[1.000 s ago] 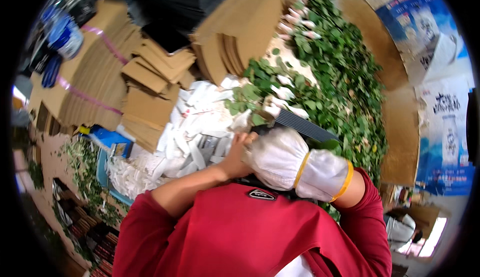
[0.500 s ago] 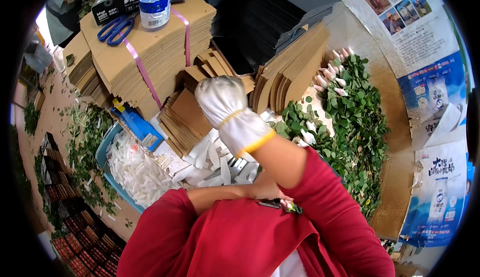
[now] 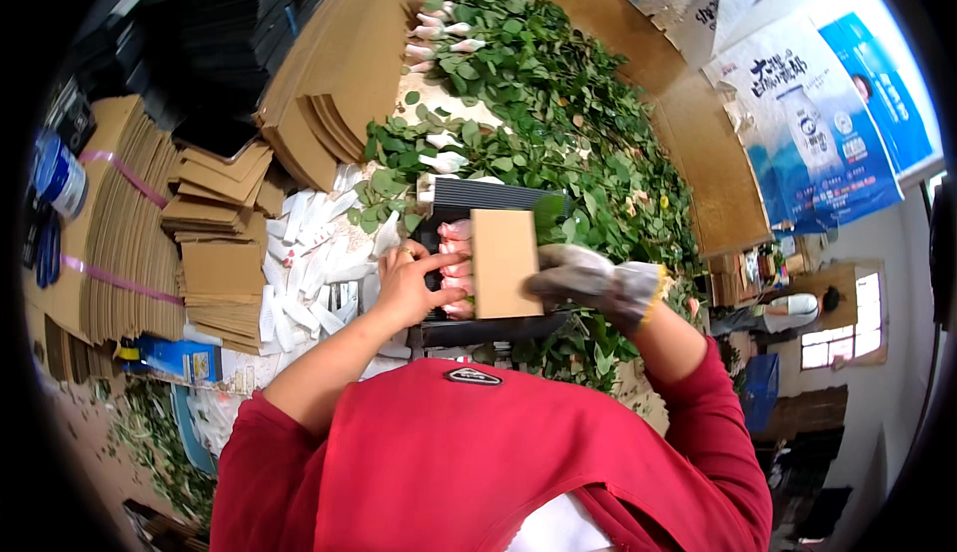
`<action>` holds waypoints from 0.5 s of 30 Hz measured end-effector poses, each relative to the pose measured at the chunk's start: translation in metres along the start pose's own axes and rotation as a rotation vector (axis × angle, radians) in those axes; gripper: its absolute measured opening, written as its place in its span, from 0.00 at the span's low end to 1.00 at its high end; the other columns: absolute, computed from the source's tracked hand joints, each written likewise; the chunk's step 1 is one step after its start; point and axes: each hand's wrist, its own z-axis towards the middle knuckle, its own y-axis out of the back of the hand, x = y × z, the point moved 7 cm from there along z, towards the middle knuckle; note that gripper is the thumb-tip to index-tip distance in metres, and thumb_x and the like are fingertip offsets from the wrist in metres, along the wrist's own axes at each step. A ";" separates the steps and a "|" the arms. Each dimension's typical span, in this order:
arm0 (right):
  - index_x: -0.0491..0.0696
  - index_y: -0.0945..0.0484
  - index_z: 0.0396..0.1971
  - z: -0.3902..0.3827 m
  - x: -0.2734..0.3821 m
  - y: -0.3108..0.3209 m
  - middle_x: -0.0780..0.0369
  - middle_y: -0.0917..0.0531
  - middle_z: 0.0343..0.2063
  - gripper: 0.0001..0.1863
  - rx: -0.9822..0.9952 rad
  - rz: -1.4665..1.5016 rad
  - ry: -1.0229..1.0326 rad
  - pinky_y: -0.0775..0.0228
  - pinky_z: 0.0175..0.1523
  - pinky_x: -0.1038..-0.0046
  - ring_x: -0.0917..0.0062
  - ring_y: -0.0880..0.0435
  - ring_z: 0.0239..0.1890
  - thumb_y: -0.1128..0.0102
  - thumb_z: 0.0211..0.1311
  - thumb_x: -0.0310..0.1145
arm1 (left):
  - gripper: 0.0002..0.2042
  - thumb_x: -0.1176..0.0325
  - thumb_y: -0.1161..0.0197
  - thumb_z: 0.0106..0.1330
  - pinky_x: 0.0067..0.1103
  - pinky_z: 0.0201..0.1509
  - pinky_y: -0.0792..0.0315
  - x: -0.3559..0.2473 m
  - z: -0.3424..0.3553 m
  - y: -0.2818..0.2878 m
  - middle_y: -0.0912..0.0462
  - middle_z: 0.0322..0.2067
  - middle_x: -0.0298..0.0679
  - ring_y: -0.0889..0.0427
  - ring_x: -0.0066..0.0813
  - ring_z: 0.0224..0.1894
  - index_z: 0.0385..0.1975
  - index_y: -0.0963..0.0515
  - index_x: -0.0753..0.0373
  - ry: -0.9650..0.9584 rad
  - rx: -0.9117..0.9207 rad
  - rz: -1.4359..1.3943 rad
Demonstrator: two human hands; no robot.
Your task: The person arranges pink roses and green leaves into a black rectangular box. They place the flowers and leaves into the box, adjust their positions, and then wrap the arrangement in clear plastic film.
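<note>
A black corrugated box (image 3: 483, 195) holds a row of pink rose heads (image 3: 455, 268), partly covered by a tan cardboard rectangle (image 3: 503, 258). My bare left hand (image 3: 407, 283) lies at the box's left side, fingers apart, with fingertips resting on the blooms. My right hand (image 3: 581, 281), in a dirty white glove with yellow cuff, grips the right edge of the cardboard; its fingertips are partly blurred. Beyond the box lie leafy rose stems (image 3: 588, 103) with white-wrapped heads (image 3: 444, 160).
Cardboard stacks (image 3: 125, 213) and cut pieces (image 3: 214, 283) stand left, beside white sleeves (image 3: 299, 293), a blue box (image 3: 177, 358) and a water bottle (image 3: 62, 173). Tall cardboard sheets (image 3: 319, 73) stand behind. A person (image 3: 793, 313) is far right.
Half a second ago my gloved hand was at the cardboard pieces; now it holds one over the roses. My left hand has risen from near my chest to the blooms. The view has turned.
</note>
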 end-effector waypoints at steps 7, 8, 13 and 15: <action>0.46 0.19 0.44 0.049 -0.015 -0.042 0.69 0.20 0.20 0.16 0.166 0.403 0.131 0.39 0.22 0.80 0.86 0.27 0.18 0.37 0.56 0.34 | 0.22 0.59 0.27 0.48 0.33 0.60 0.37 0.012 -0.004 -0.003 0.29 0.41 0.39 0.31 0.40 0.51 0.46 0.17 0.54 0.016 0.047 -0.139; 0.46 0.19 0.44 0.053 -0.017 -0.045 0.69 0.20 0.20 0.16 0.170 0.379 0.133 0.38 0.22 0.79 0.86 0.27 0.18 0.37 0.56 0.34 | 0.23 0.60 0.27 0.48 0.32 0.59 0.36 0.010 -0.004 0.000 0.30 0.41 0.39 0.30 0.40 0.51 0.47 0.17 0.54 0.027 0.050 -0.206; 0.45 0.18 0.43 0.059 -0.015 -0.036 0.65 0.17 0.26 0.15 0.146 0.118 0.057 0.32 0.29 0.75 0.80 0.22 0.27 0.39 0.56 0.34 | 0.14 0.71 0.31 0.56 0.25 0.52 0.27 0.003 -0.007 0.051 0.16 0.43 0.43 0.18 0.39 0.46 0.44 0.17 0.63 0.152 -0.012 -0.194; 0.45 0.18 0.43 0.048 -0.005 -0.032 0.62 0.15 0.31 0.15 0.140 -0.020 -0.005 0.28 0.34 0.73 0.76 0.18 0.32 0.40 0.56 0.33 | 0.18 0.67 0.31 0.57 0.27 0.57 0.28 -0.051 0.009 0.055 0.20 0.50 0.46 0.21 0.42 0.52 0.48 0.19 0.64 -0.125 0.100 -0.147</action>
